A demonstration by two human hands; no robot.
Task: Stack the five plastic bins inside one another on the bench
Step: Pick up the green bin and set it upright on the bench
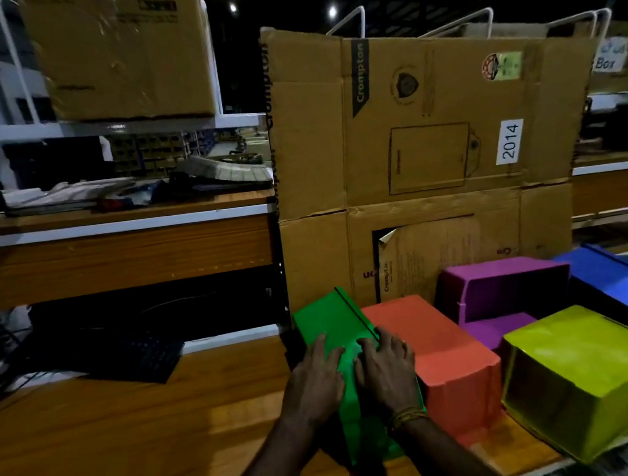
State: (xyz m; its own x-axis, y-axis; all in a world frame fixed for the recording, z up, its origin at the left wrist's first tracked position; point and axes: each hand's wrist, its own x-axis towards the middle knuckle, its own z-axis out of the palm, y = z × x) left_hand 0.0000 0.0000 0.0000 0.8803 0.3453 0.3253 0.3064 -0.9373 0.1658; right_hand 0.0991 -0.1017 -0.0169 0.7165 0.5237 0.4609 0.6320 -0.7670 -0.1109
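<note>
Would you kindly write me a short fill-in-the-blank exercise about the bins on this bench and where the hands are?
1. Both the left hand and the right hand rest on the ____ bin.
2. Directly to the right of the green bin lies the ____ bin.
3. The bin nearest the bench's front edge on the right is ____.
4. The purple bin lies on its side in front of a large ____ box.

Missing words: green; orange; yellow; cardboard

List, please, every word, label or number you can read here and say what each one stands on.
"Crompton": black strip on the large cardboard sheet, and again on its left edge.
"2014": white label on that sheet.
"Box": white sign on the far-right carton.
Unreadable: round sticker, fine print, upper carton's label.
</note>
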